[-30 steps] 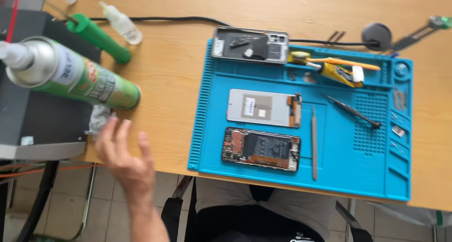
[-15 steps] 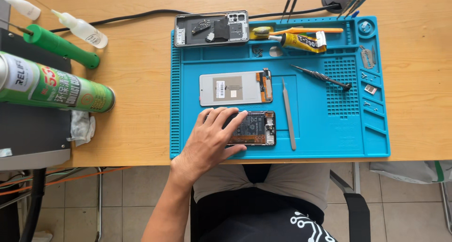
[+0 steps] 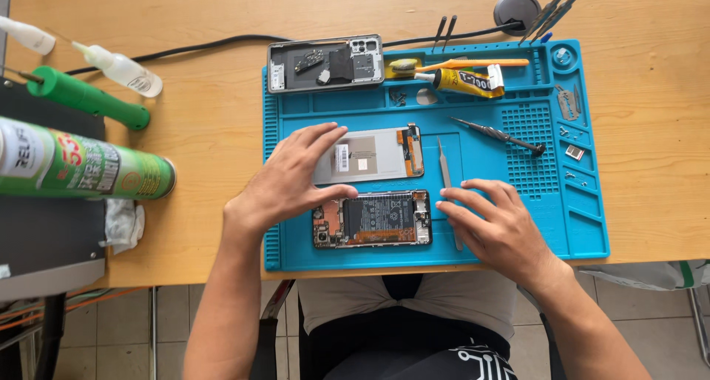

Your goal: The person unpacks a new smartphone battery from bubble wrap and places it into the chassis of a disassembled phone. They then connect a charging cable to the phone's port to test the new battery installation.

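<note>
An opened phone with its battery and boards showing lies at the front of the blue work mat. Just behind it lies a grey display panel with an orange flex strip at its right end. My left hand arches over the panel's left end, fingers on its far edge and thumb along its near edge, just above the phone. My right hand rests flat on the mat right of the phone, fingers spread, covering the lower end of the tweezers.
On the mat's far side lie a phone back cover, a glue tube, an orange spudger and a screwdriver. Left of the mat are a green spray can, a green-handled tool, a dropper bottle and a crumpled tissue.
My left hand went from the table edge near the spray can onto the mat, first over the opened phone, now onto the display panel. My right hand has come into view on the mat.
</note>
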